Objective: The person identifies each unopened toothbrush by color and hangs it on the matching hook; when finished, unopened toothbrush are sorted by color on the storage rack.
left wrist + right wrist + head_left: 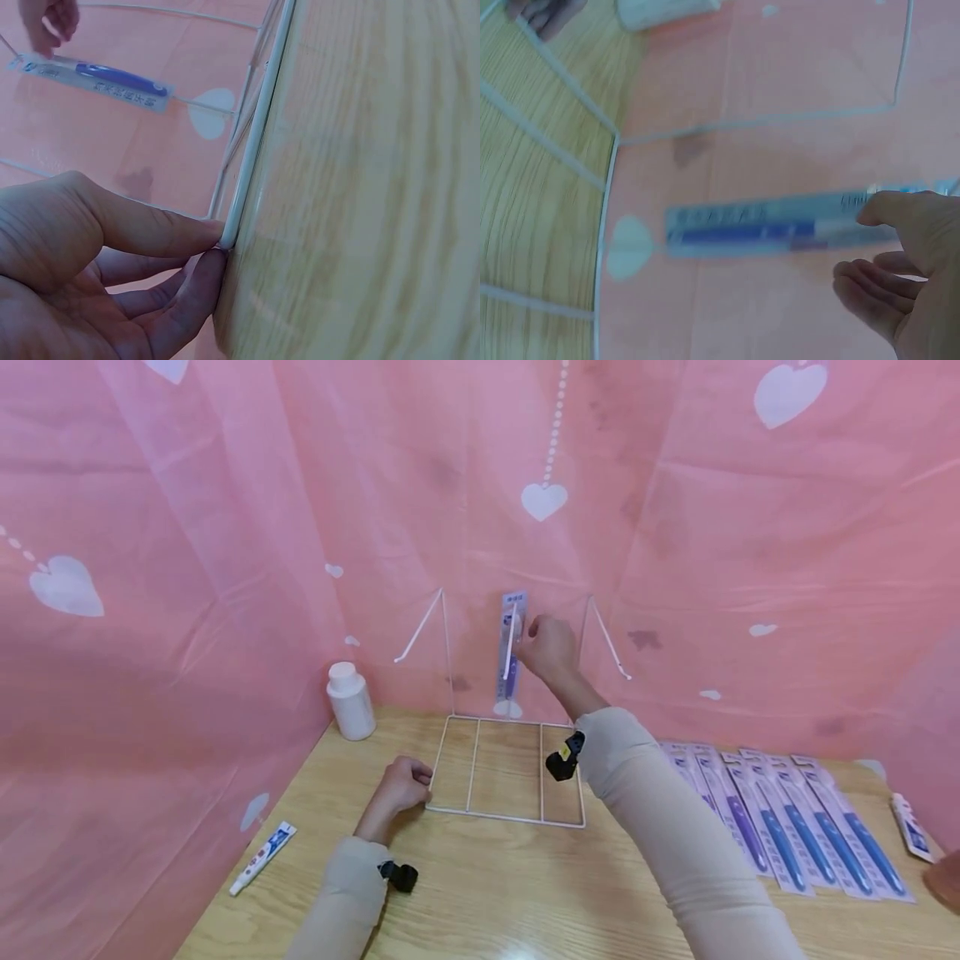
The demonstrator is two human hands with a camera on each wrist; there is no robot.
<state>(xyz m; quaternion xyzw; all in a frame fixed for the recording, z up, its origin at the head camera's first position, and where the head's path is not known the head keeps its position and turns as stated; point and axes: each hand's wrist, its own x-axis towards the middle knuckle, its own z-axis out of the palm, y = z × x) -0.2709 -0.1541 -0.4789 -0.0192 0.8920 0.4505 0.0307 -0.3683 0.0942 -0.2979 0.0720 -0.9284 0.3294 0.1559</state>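
Note:
A white wire rack point(504, 817) stands on the table, its uprights and hooks against the pink curtain. My left hand point(401, 785) pinches its front left corner between thumb and fingers, seen closely in the left wrist view. A packaged purple toothbrush point(512, 683) hangs upright at the rack's middle hook. Beside its upper part is my right hand point(551, 647), fingers loosely bent. In the right wrist view, the thumb overlaps the toothbrush pack point(742, 231), while a gap shows between the thumb and the other fingers; whether the skin touches the pack is unclear.
Several packaged toothbrushes point(787, 827) lie in a row at the right. A toothpaste tube point(262, 858) lies at the left, another tube point(911, 828) at the far right. A white bottle point(351, 703) stands behind the left hand. The pink curtain point(675, 568) closes the back.

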